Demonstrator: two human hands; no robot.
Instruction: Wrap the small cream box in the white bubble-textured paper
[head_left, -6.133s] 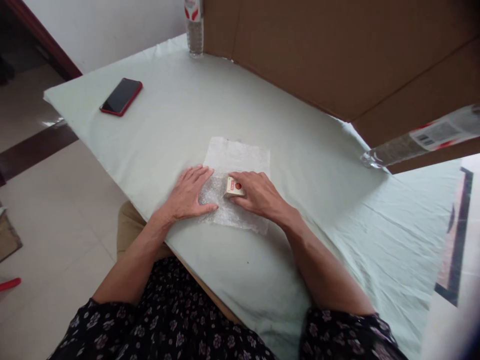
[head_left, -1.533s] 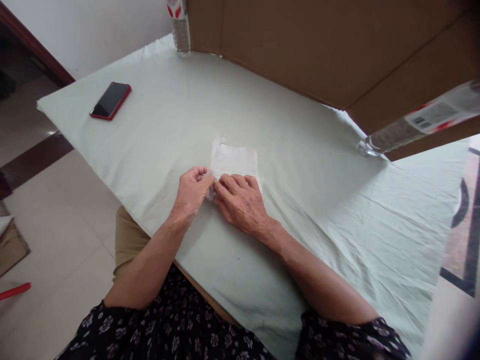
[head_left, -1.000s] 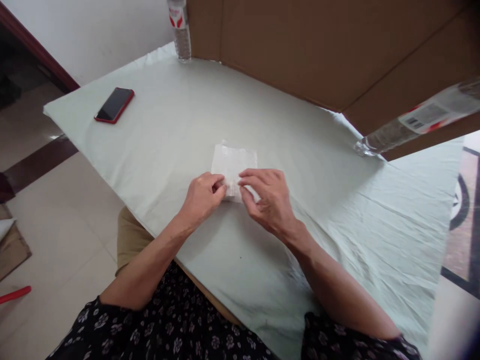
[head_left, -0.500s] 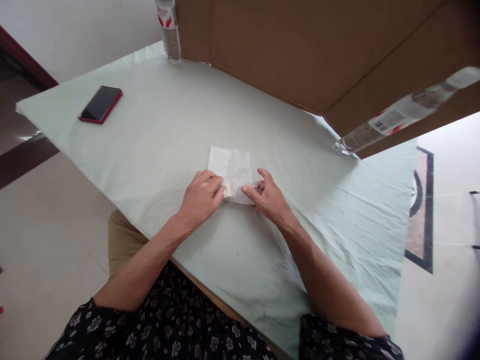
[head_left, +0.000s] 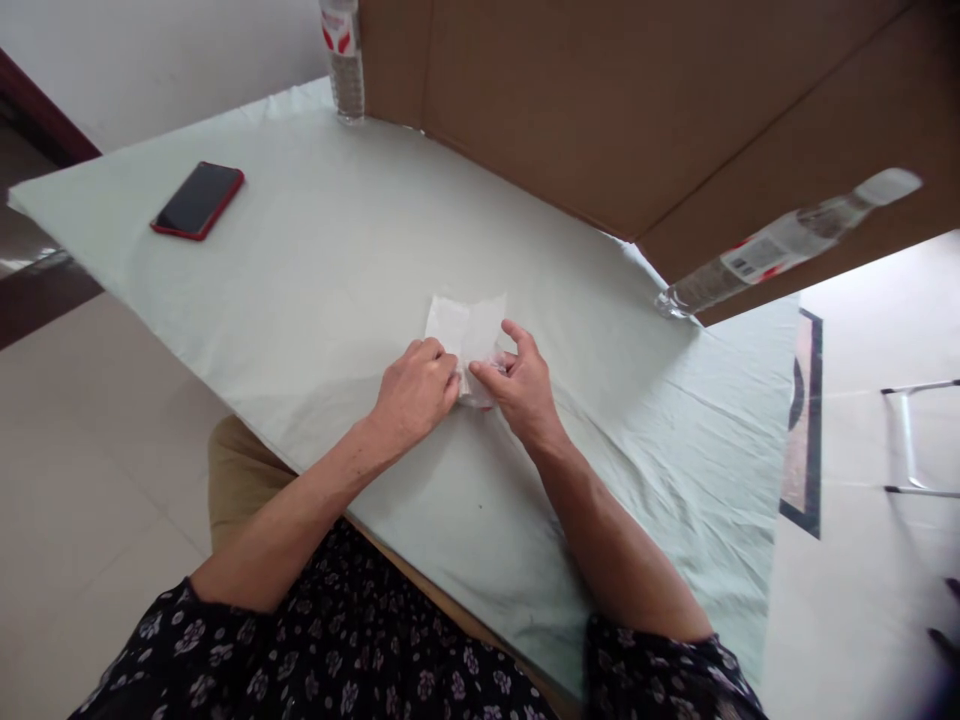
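Between my hands is a thin white sheet point(head_left: 468, 325) that looks like tissue paper, creased down its middle and bent up at the sides. Its near edge looks crumpled, with a small red spot at the bottom. My left hand point(head_left: 420, 390) has curled fingers closed on the sheet's near left edge. On the near right side, my right hand point(head_left: 519, 385) pinches the sheet with its thumb laid over it and its index finger raised. The fingers hide part of the near edge.
A pale green cloth point(head_left: 300, 260) covers the table. A phone in a red case point(head_left: 199, 200) lies at the far left. A large brown cardboard panel point(head_left: 540, 100) stands at the back, with a clear bottle point(head_left: 346, 70) and another bottle point(head_left: 772, 250) against it.
My right hand has moved left, closer to my left hand, and the sheet's right side has folded inward and up. The view has shifted slightly.
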